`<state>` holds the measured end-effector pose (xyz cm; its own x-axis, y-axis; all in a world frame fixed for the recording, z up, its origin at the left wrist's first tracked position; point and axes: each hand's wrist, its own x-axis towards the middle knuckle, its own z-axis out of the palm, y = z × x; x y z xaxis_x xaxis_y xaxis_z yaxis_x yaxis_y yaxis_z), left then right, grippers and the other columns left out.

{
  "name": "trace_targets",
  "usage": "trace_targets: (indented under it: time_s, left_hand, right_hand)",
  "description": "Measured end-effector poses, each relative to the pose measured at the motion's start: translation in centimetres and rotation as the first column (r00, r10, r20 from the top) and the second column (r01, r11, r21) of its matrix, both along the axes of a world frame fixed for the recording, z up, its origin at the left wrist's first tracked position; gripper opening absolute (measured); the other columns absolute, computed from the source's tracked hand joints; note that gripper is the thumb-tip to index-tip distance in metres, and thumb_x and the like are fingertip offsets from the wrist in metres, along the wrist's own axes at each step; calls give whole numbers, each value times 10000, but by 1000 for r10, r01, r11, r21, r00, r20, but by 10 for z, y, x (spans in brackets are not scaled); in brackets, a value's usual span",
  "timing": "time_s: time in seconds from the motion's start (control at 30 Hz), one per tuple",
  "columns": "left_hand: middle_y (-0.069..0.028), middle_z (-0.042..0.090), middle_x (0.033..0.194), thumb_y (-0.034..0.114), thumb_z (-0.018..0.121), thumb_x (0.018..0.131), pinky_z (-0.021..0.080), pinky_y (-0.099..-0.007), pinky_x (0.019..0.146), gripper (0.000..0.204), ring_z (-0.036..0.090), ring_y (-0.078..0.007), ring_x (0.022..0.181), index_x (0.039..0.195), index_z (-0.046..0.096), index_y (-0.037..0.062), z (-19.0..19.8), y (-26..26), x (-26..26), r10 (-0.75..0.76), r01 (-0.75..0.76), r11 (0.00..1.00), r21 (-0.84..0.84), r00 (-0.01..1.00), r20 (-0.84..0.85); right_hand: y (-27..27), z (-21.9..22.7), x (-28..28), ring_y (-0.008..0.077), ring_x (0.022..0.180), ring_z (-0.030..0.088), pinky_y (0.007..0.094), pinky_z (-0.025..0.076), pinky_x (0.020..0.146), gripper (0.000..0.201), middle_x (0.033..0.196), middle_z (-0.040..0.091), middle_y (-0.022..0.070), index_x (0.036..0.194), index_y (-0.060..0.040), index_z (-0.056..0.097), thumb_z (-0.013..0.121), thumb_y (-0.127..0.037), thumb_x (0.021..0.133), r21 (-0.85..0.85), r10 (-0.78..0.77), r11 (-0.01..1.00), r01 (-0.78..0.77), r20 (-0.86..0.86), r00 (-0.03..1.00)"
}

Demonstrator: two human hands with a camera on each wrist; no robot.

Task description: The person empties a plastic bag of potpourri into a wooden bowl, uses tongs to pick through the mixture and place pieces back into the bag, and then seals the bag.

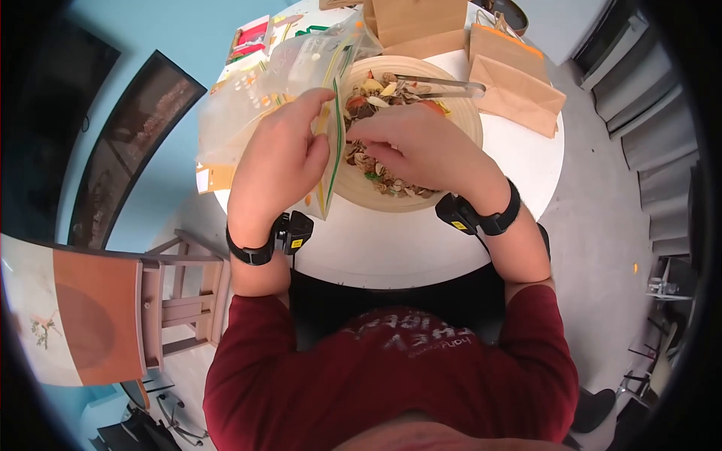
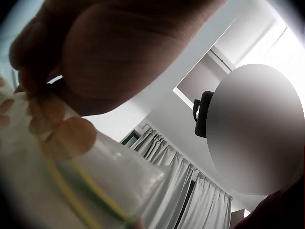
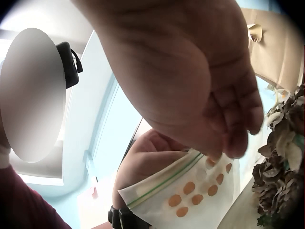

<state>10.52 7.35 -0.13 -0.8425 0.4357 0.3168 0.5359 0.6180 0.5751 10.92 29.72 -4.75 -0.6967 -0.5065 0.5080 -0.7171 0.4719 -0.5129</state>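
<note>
My left hand [image 1: 280, 154] holds a translucent zip bag [image 1: 323, 173] with a green and yellow zip strip along its edge. Orange dots cover the same zip bag [image 3: 193, 200] in the right wrist view. Over the wooden bowl [image 1: 470, 124] hovers my right hand [image 1: 421, 146], its fingers bent loosely toward the bag's edge; nothing shows between them. Dried potpourri [image 1: 391, 177] of brown petals, pale slices and orange-red bits fills the bowl, partly hidden under that hand. Metal tongs [image 1: 444, 86] lie across the bowl's far right rim.
More clear plastic bags [image 1: 233, 113] lie at the table's left. Brown paper bags [image 1: 519, 90] stand at the far side and right, beyond the bowl. The round white table [image 1: 391, 248] curves close to the person's body. A wooden stool [image 1: 184, 293] stands at left.
</note>
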Motion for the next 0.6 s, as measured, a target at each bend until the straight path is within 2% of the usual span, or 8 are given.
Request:
trace_targets:
  time_s: [0.03, 0.13, 0.23, 0.33, 0.43, 0.53, 0.57, 0.6]
  left_hand:
    - [-259, 683, 983, -17, 609, 844, 532, -480, 773, 430, 660, -444, 828, 1273, 610, 17, 3, 1, 2, 33, -34, 999, 11, 997, 71]
    - [-168, 729, 1029, -53, 618, 850, 469, -301, 560, 428, 612, -163, 552, 1273, 616, 12, -15, -5, -7, -40, 41, 999, 22, 998, -39]
    - [-241, 696, 961, -9, 587, 844, 541, -478, 793, 295, 672, -434, 851, 1131, 652, -14, -7, -7, -6, -36, 33, 995, -97, 999, -33]
    - [-241, 703, 963, -17, 579, 830, 544, -480, 812, 217, 675, -437, 877, 1016, 690, -38, -16, -19, -14, 1, -10, 999, -47, 983, -184]
    - [-239, 705, 960, -10, 583, 822, 545, -479, 812, 181, 675, -433, 887, 946, 709, -50, -14, -32, -18, 93, -122, 989, -89, 957, -274]
    - [-227, 696, 929, -7, 585, 814, 542, -488, 795, 165, 664, -433, 865, 917, 704, -55, -22, -39, -21, 83, -139, 985, -105, 905, -418]
    - [-225, 694, 928, -5, 586, 814, 541, -491, 794, 159, 661, -433, 865, 915, 698, -57, -22, -38, -19, 83, -147, 980, -132, 913, -399]
    - [-223, 692, 926, -4, 587, 815, 540, -495, 794, 154, 659, -434, 866, 913, 693, -59, -20, -37, -16, 84, -154, 975, -159, 921, -380]
  right_hand:
    - [-2, 0, -2, 325, 842, 686, 409, 541, 774, 236, 912, 721, 124, 1121, -73, 729, 698, -57, 887, -37, -8, 999, 8, -6, 1000]
    - [-5, 11, 1, 347, 884, 708, 443, 557, 813, 234, 901, 727, 146, 1112, -79, 735, 667, -77, 888, 0, -29, 1000, 29, 104, 994]
    - [-4, -3, -5, 348, 875, 706, 436, 558, 807, 204, 894, 724, 145, 1074, -64, 740, 675, -82, 881, 61, -1, 998, 1, -7, 1000]
    - [3, -2, -8, 348, 874, 704, 429, 555, 809, 145, 892, 728, 145, 996, -46, 748, 678, -86, 876, 185, -47, 982, 36, 54, 997]
    - [12, 2, -8, 340, 846, 704, 419, 557, 776, 104, 869, 730, 143, 925, -36, 750, 686, -89, 861, 126, -88, 988, 85, 24, 996]
    - [34, 21, -6, 269, 762, 702, 355, 556, 716, 88, 854, 737, 117, 939, -6, 745, 703, -25, 863, 170, -242, 961, 218, 135, 961]
    - [42, 20, -7, 228, 735, 697, 324, 551, 695, 109, 825, 734, 109, 938, -13, 748, 710, 1, 837, 183, -296, 948, 260, 218, 930]
    - [46, 20, -7, 226, 733, 694, 330, 548, 692, 117, 819, 731, 109, 938, -15, 749, 721, -8, 824, 249, -323, 933, 261, 252, 912]
